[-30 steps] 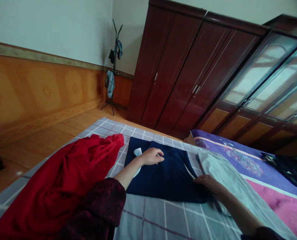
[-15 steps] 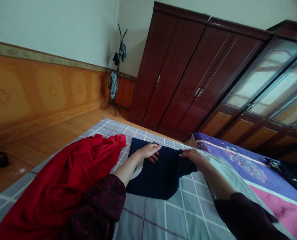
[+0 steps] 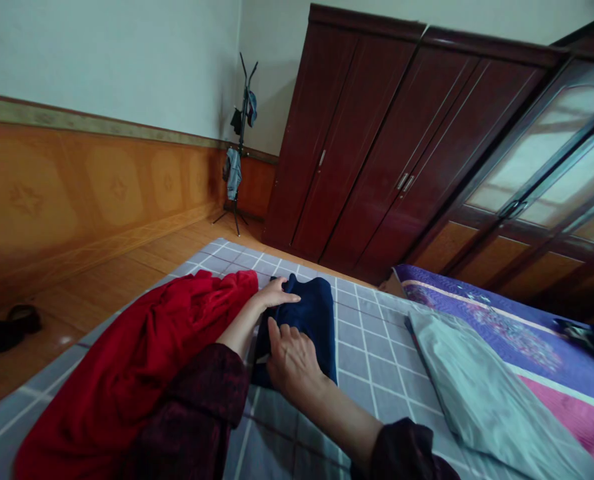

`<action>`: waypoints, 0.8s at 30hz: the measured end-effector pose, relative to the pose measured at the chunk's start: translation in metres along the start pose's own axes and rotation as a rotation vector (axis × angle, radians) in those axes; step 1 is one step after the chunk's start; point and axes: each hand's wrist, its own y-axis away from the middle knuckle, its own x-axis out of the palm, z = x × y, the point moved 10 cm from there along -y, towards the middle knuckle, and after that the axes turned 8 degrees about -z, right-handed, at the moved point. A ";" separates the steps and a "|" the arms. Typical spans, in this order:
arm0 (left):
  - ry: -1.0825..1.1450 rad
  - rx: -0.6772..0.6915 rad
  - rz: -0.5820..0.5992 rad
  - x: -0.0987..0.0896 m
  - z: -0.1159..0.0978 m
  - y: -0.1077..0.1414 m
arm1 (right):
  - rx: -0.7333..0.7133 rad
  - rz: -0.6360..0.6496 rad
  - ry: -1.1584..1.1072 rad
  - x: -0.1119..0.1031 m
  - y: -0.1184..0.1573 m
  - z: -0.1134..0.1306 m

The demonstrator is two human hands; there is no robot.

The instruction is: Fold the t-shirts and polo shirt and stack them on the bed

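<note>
Since the earlier head view, your right hand [image 3: 294, 357] has crossed from the outer edge of the navy garment [image 3: 319, 313] to its side nearer the red cloth [image 3: 141, 353]; the garment now lies folded narrower. Your right arm has come off the pale green cloth [image 3: 471, 380].

Head view, landmark: red cloth. Navy garment: on the checked sheet [image 3: 377, 333], immediately right of the landmark, folded into a narrow upright panel with a raised fold near its far end. Your left hand [image 3: 274, 295] is at that far end, close beside the landmark's far tip, thumb and fingers parted; whether cloth is caught between them, you cannot tell. Your right hand rests back-up on the garment, nearer you than the left, index finger extended and the others bent. Its palm side is hidden, so any grip is unreadable. A small pale patch [image 3: 263, 359] shows beside it, on the side facing the landmark.

Pale green cloth: laid lengthwise well to the right of the landmark, apart from the garment. Purple bedding [image 3: 477, 313] lies farther right. Beyond the landmark: coat rack [image 3: 241, 133] with hanging items, and dark red wardrobe [image 3: 367, 147]. Dark object [image 3: 7, 330]: floor, left of the landmark, identity unclear.
</note>
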 end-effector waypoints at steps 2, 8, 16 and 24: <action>-0.049 0.034 -0.062 0.004 -0.003 -0.005 | 0.018 -0.036 0.033 0.001 0.010 -0.013; -0.110 0.067 -0.177 -0.015 -0.004 -0.015 | 0.075 -0.084 -0.004 0.004 0.026 -0.034; -0.155 0.066 -0.178 -0.030 0.006 -0.018 | -0.014 -0.133 -0.064 0.017 0.033 -0.016; -0.359 0.087 -0.203 -0.045 0.006 -0.015 | -0.124 -0.174 -0.063 0.025 0.038 -0.002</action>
